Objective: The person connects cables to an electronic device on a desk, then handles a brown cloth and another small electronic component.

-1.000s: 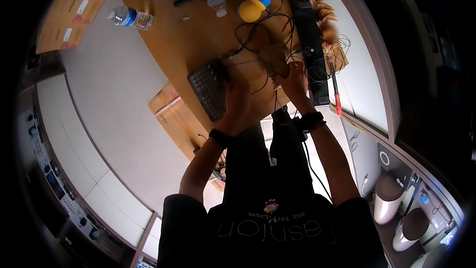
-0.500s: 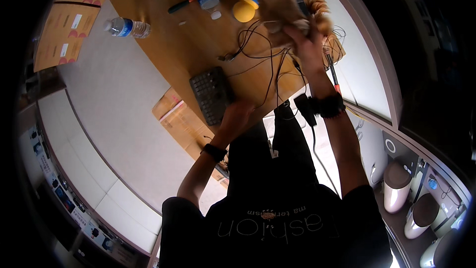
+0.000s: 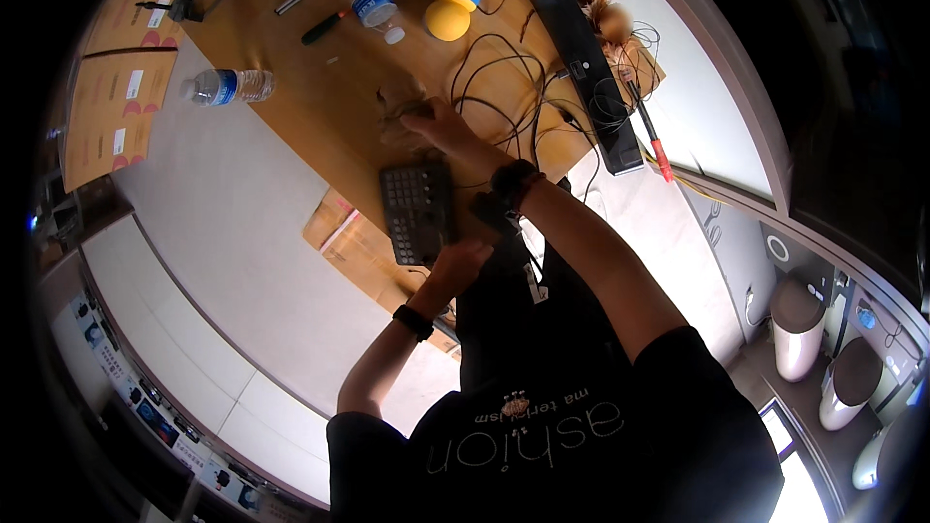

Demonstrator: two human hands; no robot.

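My right hand (image 3: 438, 126) reaches over the wooden table (image 3: 320, 116) and grips a crumpled brown cloth (image 3: 399, 114), which is blurred and close to the tabletop. Just below the cloth lies a dark control panel (image 3: 418, 215) with rows of buttons, near the table's front left edge. My left hand (image 3: 463, 263) is at the near right corner of that panel; its fingers are dark and partly hidden, so whether it holds the panel does not show. A black band is on each wrist.
Tangled black cables (image 3: 504, 87) lie right of the cloth, beside a long black bar (image 3: 586, 68). Farther back are a yellow ball (image 3: 447, 18), a plastic bottle (image 3: 373, 6) and a screwdriver (image 3: 323, 29). Another bottle (image 3: 232, 86) stands left, near cardboard boxes (image 3: 116, 102).
My right hand has carried the cloth leftward from beside the black bar, which now shows fully, to above the control panel. My left hand stays near the panel. The view has shifted slightly.
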